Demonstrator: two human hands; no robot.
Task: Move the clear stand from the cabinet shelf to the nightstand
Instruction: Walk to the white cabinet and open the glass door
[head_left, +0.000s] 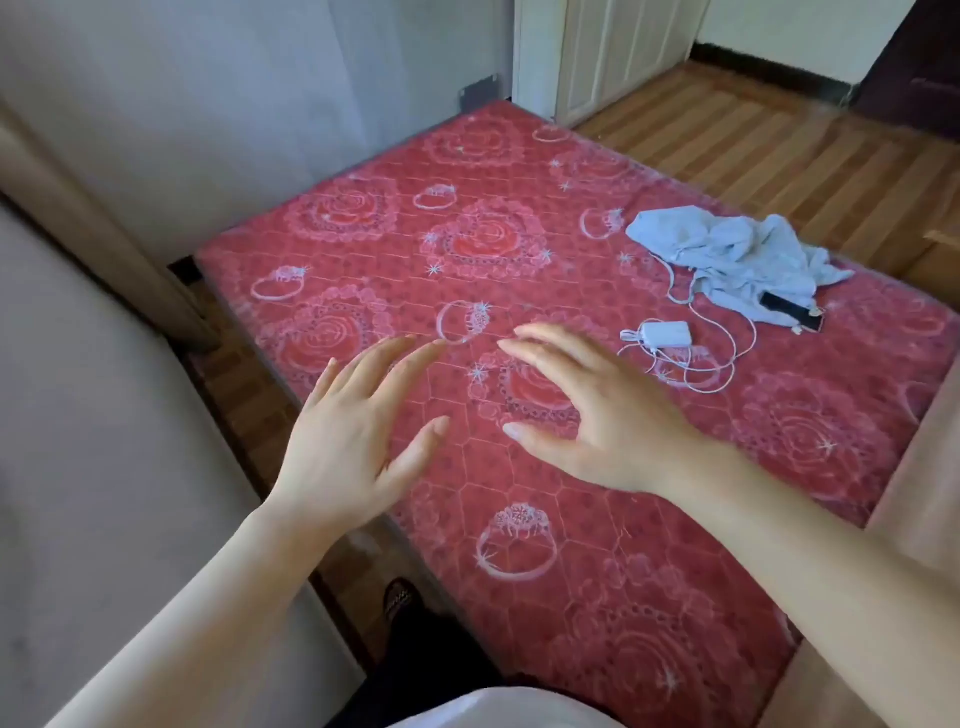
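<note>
Head view. Two bare hands are extended over a red mattress (597, 545) printed with roses, hearts and rings. The left hand (348, 447), at about 8 o'clock from frame centre, shows its back, with fingers spread apart and the thumb splayed toward 3 o'clock; it grips nothing. The right hand (602, 421), at about 4 o'clock from centre, is likewise empty, with fingers loosely parted and slightly curved, pointing toward 10 o'clock. The fingertips of the two hands lie near each other but apart.

On the mattress, toward 2 o'clock, lies a crumpled pale blue cloth (737, 254). A black phone (792, 310) rests at its 5 o'clock edge, partly under the fabric. Just beside the cloth, at its 7 o'clock, sits a white charger (667, 333) with a white cable (711, 364) looped around it.

A grey wall (234, 104) runs along the mattress from 9 to 12 o'clock. Wooden floor (779, 140) and white cabinet doors (618, 52) occupy the 1 o'clock region. The clear stand, its shelf and the nightstand cannot be made out in this view.
</note>
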